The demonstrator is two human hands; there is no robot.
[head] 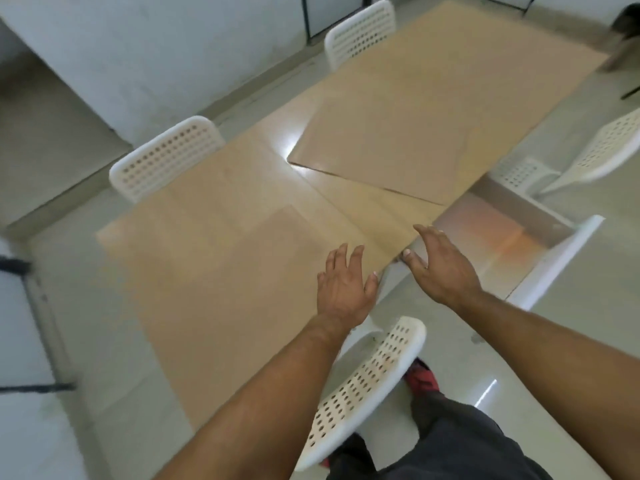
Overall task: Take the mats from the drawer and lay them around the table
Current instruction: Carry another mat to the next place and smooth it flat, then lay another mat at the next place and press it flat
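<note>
Tan mats lie on the light wooden table [194, 216]. One large mat [398, 143] sits askew in the middle, overlapping a second mat [367, 216] that reaches the near edge. A third mat [242, 306] covers the near left part. My left hand [346, 285] is spread flat over the near edge where the second and third mats meet. My right hand [443, 265] hovers open just off the table edge, its thumb by the second mat's corner. Neither hand grips anything. The open white drawer [554, 258] juts out at the right.
Two white perforated chairs [162, 161] [360, 32] stand at the far side. Another chair [363, 386] is pushed in right before me, and one more chair [602, 147] stands at the right. My red shoe [422, 379] is on the glossy floor.
</note>
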